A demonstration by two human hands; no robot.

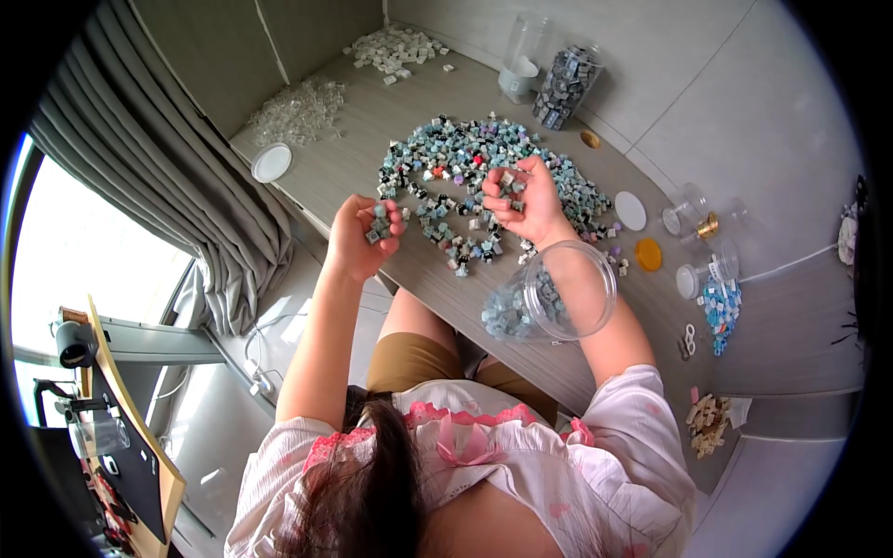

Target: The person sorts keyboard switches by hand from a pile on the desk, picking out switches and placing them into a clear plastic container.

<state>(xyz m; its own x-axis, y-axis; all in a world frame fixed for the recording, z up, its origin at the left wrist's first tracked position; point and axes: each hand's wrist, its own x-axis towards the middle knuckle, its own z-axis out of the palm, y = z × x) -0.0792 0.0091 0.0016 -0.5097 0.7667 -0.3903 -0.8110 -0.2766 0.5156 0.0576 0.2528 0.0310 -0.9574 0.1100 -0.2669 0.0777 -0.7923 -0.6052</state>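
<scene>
My left hand (pixel 358 240) is raised near the table's front edge, its fingers curled around several small grey-green pieces that look like keyboard switches (pixel 378 226). Closed as well, my right hand (pixel 527 206) holds a few similar switches (pixel 510 186) above the big pile. That pile of mixed switches (pixel 474 144) spreads over the table in pale blue, black and white, with a few red ones. A clear plastic jar (pixel 606 321) with blue-grey pieces (pixel 507 312) stands by my right forearm, its round rim overlapping the arm in view.
White pieces (pixel 395 48) and transparent pieces (pixel 298 110) lie in heaps at the back left, near a white lid (pixel 272 163). A filled jar (pixel 567 86) stands beside an open jar (pixel 521 56). Rightward are a yellow lid (pixel 648 255), scissors (pixel 689 338) and blue pieces (pixel 721 312).
</scene>
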